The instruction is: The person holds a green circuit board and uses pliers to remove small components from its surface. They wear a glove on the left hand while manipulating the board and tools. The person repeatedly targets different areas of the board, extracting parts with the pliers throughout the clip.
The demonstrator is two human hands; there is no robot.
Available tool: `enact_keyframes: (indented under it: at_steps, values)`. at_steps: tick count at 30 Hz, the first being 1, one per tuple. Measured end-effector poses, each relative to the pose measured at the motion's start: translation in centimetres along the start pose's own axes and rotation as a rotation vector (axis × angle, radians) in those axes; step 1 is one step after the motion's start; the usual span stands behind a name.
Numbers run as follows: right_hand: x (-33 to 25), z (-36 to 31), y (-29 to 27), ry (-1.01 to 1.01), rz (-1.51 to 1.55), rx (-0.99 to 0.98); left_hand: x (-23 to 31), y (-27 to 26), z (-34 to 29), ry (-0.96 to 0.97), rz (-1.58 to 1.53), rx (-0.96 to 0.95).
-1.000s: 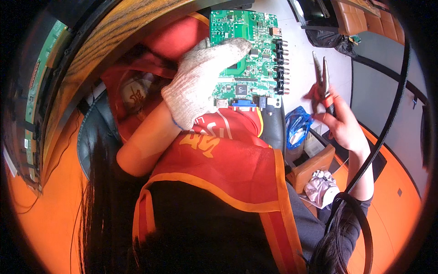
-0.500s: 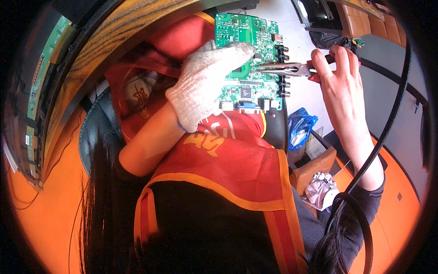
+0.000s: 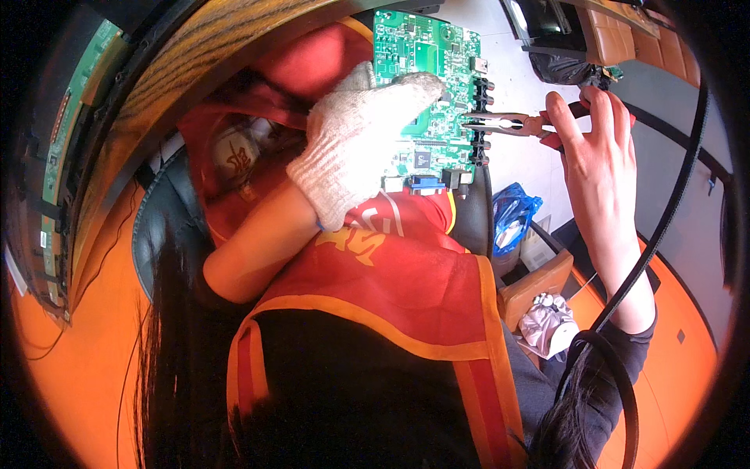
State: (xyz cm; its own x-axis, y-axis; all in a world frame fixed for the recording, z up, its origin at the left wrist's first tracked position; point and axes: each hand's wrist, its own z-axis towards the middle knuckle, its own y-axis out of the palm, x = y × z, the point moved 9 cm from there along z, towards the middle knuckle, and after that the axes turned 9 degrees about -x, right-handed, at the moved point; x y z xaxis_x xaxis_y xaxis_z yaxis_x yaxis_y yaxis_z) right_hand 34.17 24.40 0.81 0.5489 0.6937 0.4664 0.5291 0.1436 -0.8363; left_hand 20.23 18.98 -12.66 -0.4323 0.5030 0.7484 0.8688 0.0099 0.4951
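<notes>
A green circuit board (image 3: 426, 51) is held up over my lap, its row of black jacks (image 3: 481, 95) and a silver connector along the right edge. My left hand (image 3: 367, 129), in a whitish knit glove, grips the board from its left side, thumb lying across the face; the other fingers are mostly hidden. A blue video port (image 3: 426, 184) sits on the lower edge. My bare right hand (image 3: 598, 148) is wrapped round red-and-black-handled long-nose pliers (image 3: 512, 123). Their slightly parted jaws reach the board's right edge among the jacks; whether they grip a part I cannot tell.
A wooden table edge (image 3: 226, 39) curves along the upper left. My red apron (image 3: 391, 297) covers my lap. To the right stand a bin with a blue plastic bag (image 3: 516, 215) and a brown box (image 3: 535, 289). A black cable (image 3: 672, 203) hangs down the right side.
My right hand and the pliers have shifted a little to the right, the jaw tips moving from the board's face toward its edge. The board has moved slightly up and right.
</notes>
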Motion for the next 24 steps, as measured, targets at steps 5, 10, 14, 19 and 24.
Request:
enact_keyframes:
  at_steps: [5,10,14,19,24]
  values:
    - [0.0,-0.3,0.6,0.023,-0.1,-0.12,0.2,-0.9,-0.6,-0.038,0.159,0.185]
    - [-1.6,-0.9,-0.1,0.024,-0.333,0.002,-0.1,-0.5,-0.4,-0.016,0.099,0.135]
    - [-2.6,-1.2,0.4,0.003,-0.347,-0.011,-1.8,-0.2,-0.5,-0.076,-0.003,0.09]
    - [-4.3,-1.8,1.0,-0.017,-0.414,-0.01,-3.8,-0.5,-0.2,0.031,0.128,0.061]
    - [-5.6,-1.8,1.6,-0.053,-0.398,-0.004,-5.3,-1.3,-0.2,0.009,0.285,0.069]
